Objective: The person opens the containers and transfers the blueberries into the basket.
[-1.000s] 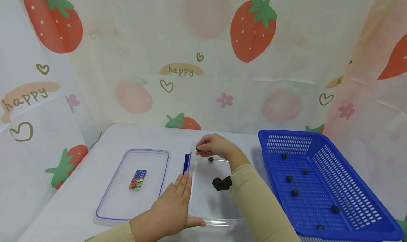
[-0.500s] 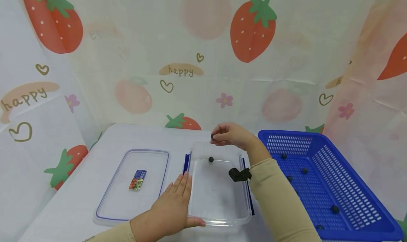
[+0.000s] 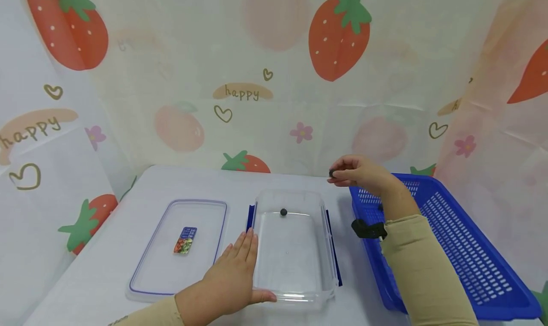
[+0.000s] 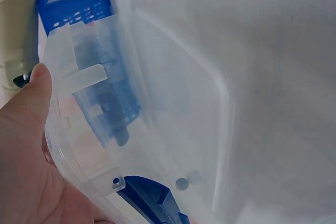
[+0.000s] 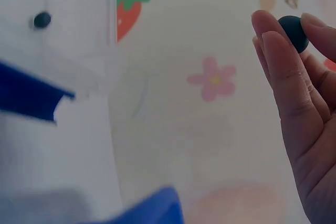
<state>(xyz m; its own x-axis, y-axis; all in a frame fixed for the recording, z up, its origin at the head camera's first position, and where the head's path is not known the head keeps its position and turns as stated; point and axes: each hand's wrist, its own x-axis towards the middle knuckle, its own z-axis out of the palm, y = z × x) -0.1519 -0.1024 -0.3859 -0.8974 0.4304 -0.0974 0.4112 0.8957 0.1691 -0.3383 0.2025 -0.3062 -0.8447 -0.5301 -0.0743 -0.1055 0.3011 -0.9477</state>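
The clear plastic container sits on the counter at the near middle, its long side running away from the person, with blue latches on its left and right rims. The left hand rests against its near left corner: the fingers lie straight and close together along the left wall, and the thumb reaches along the near rim. In the left wrist view the thumb presses the clear rim beside a blue latch. Just left of the container, the clear lid lies flat on the counter, with a small coloured label near its middle. Inside the container, toward its far end, lies one small dark ball, loose on the floor of the box.

Right of the container, a blue perforated basket stands on the counter; the right forearm, in a beige sleeve with a dark wrist strap, crosses its near left part. Farther back, the right hand is raised over the basket's far left corner, well apart from the container. Its fingers pinch a second small dark ball between the thumb and the fingertips. Behind everything hangs a pale backdrop printed with strawberries, hearts and flowers.
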